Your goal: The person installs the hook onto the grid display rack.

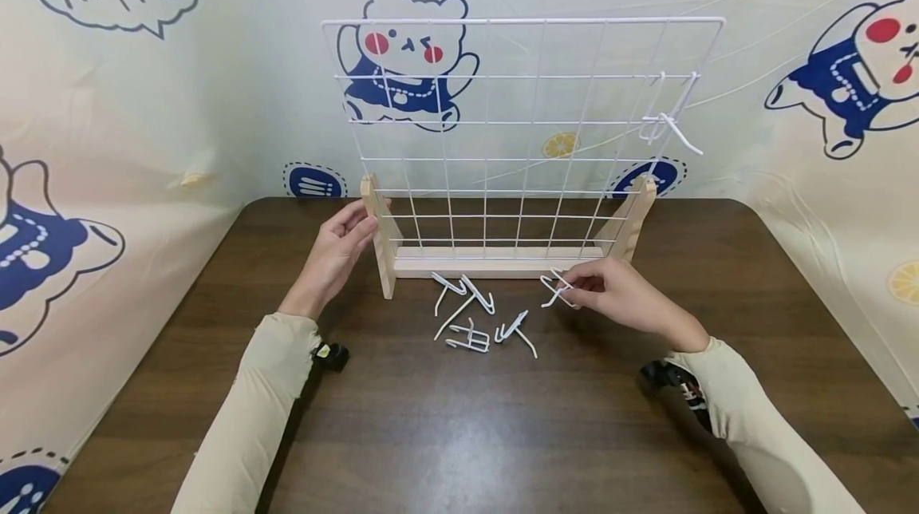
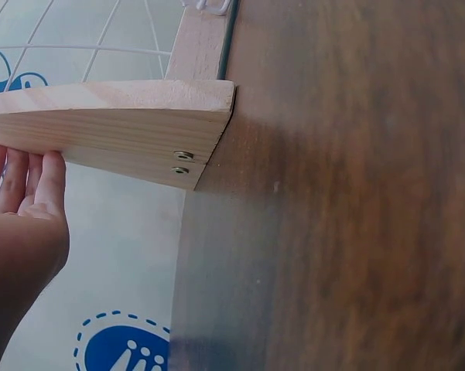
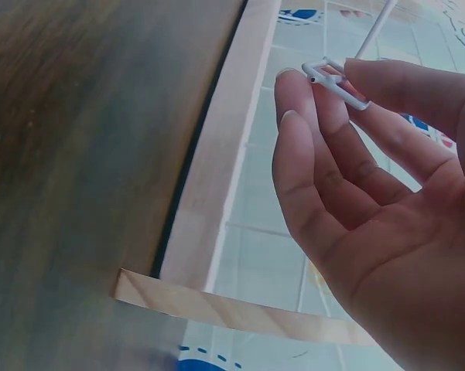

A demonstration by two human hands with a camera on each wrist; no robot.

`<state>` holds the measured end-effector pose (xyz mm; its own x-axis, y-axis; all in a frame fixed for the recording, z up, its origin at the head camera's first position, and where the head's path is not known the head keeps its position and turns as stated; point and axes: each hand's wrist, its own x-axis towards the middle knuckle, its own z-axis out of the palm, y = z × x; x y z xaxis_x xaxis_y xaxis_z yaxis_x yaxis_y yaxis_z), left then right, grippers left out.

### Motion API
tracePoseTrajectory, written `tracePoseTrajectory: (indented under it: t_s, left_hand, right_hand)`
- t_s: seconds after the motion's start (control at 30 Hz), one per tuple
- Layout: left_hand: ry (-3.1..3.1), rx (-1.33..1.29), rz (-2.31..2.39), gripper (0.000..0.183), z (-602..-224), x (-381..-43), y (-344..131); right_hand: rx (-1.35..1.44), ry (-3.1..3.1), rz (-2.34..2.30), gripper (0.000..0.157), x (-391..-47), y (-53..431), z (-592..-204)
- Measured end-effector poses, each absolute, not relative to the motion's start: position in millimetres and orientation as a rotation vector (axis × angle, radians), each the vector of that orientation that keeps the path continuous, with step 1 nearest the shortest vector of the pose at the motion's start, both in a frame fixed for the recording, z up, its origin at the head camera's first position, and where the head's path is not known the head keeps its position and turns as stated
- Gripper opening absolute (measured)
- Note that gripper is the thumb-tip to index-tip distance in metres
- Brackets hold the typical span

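Note:
A white wire grid rack (image 1: pixel 502 159) stands upright on a wooden stand. My left hand (image 1: pixel 341 247) holds the stand's left side panel (image 1: pixel 380 239), its fingertips meeting the wood near the back edge in the left wrist view. My right hand (image 1: pixel 625 298) pinches a white wire hook (image 3: pixel 334 81) between thumb and fingers, low in front of the rack's right half. More white hooks lie on the table before the rack, among them one with two short prongs (image 1: pixel 470 338) and one with a bent arm (image 1: pixel 518 330).
Another white hook (image 1: pixel 668 127) hangs on the grid's upper right. The stand's right side panel (image 1: pixel 632 219) rises behind my right hand. The brown table (image 1: pixel 467 450) ends just behind the rack, where a printed cloth (image 1: pixel 273 59) hangs.

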<state>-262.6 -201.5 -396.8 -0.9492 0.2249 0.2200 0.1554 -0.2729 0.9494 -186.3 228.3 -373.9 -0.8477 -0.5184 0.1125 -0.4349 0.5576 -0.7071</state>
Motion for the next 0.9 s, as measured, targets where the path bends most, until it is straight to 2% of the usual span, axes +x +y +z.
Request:
tracePoseTrajectory:
  t_s: [0.67, 0.9]
  left_hand:
    - [1.855, 0.499, 2.437, 0.042, -399.0, -262.6, -200.2]
    - [1.869, 0.490, 2.416, 0.044, -396.9, -262.4, -202.2]
  right_hand:
    - [-0.802, 2.805, -1.280, 0.005, -176.6, 227.3, -349.9]
    - [-0.728, 2.823, -1.395, 0.011, -167.9, 224.9, -338.3]
